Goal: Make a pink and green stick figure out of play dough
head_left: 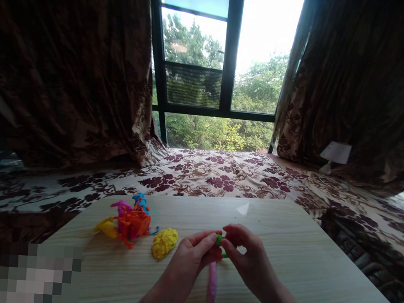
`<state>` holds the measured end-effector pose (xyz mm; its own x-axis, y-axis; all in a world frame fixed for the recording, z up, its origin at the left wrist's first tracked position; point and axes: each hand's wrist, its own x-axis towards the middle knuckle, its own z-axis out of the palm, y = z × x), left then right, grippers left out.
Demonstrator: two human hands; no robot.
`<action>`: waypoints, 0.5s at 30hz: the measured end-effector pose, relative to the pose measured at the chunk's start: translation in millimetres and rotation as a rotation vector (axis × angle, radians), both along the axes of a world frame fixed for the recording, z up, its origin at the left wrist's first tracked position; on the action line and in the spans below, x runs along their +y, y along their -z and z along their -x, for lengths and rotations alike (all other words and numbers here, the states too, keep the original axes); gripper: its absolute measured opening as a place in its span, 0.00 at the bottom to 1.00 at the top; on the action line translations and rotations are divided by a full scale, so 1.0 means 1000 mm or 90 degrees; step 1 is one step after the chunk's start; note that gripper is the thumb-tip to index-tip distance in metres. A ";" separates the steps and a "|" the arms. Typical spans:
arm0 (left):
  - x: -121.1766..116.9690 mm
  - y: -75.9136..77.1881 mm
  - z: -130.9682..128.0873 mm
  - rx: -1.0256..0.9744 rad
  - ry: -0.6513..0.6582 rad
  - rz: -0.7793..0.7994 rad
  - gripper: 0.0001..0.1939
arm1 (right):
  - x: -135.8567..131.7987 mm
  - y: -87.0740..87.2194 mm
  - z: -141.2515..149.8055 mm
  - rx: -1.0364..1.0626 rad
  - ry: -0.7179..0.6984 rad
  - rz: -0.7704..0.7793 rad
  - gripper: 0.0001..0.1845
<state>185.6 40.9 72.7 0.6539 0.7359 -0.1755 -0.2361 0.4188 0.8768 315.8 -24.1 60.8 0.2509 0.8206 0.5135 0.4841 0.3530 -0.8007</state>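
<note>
A small piece of green modelling clay (219, 239) sits between my two hands over the table. The fingers and thumb of my left hand (197, 249) pinch it from the left. From the right, the thumb and forefinger of my right hand (247, 249) close on it. Below the hands lies a pink clay strip (212, 284), its upper end hidden behind my left fingers. A green clay strip (225, 255) shows partly beneath my right thumb. To the left of my left hand rests a flattened, rough yellow clay lump (164, 243) with small green specks.
On the pale wooden table (294, 268), a heap of orange clay strands (135, 223) lies at the left with blue, pink and yellow pieces. Beyond are a flower-patterned cloth (217, 173), a window, dark curtains and a small white lamp (336, 152). The bottom left corner is pixelated.
</note>
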 end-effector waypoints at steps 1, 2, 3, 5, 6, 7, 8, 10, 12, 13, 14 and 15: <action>0.000 0.000 0.000 -0.002 -0.008 0.013 0.13 | -0.001 -0.001 0.000 -0.004 -0.005 0.008 0.09; -0.001 0.000 0.000 0.000 -0.018 0.019 0.13 | -0.001 -0.002 -0.001 -0.013 -0.012 0.013 0.08; -0.001 -0.001 -0.001 0.007 -0.028 0.018 0.13 | -0.002 -0.004 -0.001 -0.024 -0.020 0.015 0.07; -0.001 -0.001 -0.001 0.036 -0.044 -0.007 0.12 | -0.003 -0.007 0.000 -0.045 -0.025 0.017 0.06; -0.001 -0.001 -0.002 0.058 -0.053 -0.030 0.11 | -0.004 -0.008 0.001 -0.056 -0.021 0.019 0.06; -0.001 0.000 -0.002 0.078 -0.062 -0.060 0.11 | -0.004 -0.008 0.001 -0.069 -0.015 0.020 0.06; -0.001 0.000 -0.002 0.092 -0.072 -0.090 0.11 | -0.005 -0.008 0.002 -0.083 -0.008 0.021 0.06; -0.001 0.000 -0.003 0.102 -0.081 -0.126 0.11 | -0.005 -0.005 0.005 -0.103 0.014 0.011 0.06; -0.002 -0.002 -0.004 0.087 -0.078 -0.120 0.11 | -0.004 -0.001 0.006 -0.106 0.035 -0.004 0.05; -0.003 -0.003 -0.004 0.077 -0.074 -0.106 0.12 | -0.003 0.000 0.007 -0.102 0.044 -0.010 0.05; -0.004 -0.005 -0.004 0.067 -0.068 -0.091 0.12 | -0.003 0.002 0.007 -0.097 0.055 -0.014 0.06; -0.005 -0.006 -0.004 0.054 -0.062 -0.080 0.13 | -0.002 0.002 0.007 -0.091 0.063 -0.018 0.06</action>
